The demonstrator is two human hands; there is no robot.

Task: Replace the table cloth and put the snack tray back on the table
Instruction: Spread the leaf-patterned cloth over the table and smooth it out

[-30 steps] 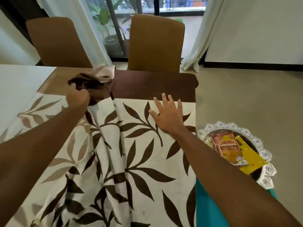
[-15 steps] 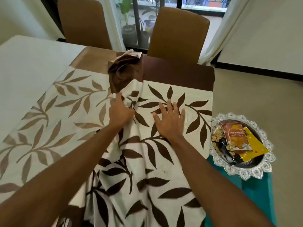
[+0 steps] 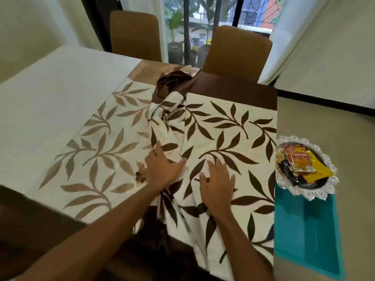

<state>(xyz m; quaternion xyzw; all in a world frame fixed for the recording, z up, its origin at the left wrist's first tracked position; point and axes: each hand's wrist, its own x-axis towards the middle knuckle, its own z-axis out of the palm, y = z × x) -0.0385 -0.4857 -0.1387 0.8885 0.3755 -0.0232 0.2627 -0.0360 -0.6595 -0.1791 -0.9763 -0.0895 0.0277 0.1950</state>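
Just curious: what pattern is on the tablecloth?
Brown leaves on cream cloth, clearest in the head view.

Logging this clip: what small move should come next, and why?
Probably draw the left hand along the bunched ridge of the cream, brown-leaf table cloth to flatten it: the ridge runs to the far edge, the right hand rests beside it, the silver snack tray sits aside.

The leaf-print table cloth (image 3: 223, 122) is soft matt fabric with a satiny brown border (image 3: 233, 90). At three o'clock, the snack tray (image 3: 310, 194) gleams silvery, its packets (image 3: 298, 161) glossy.
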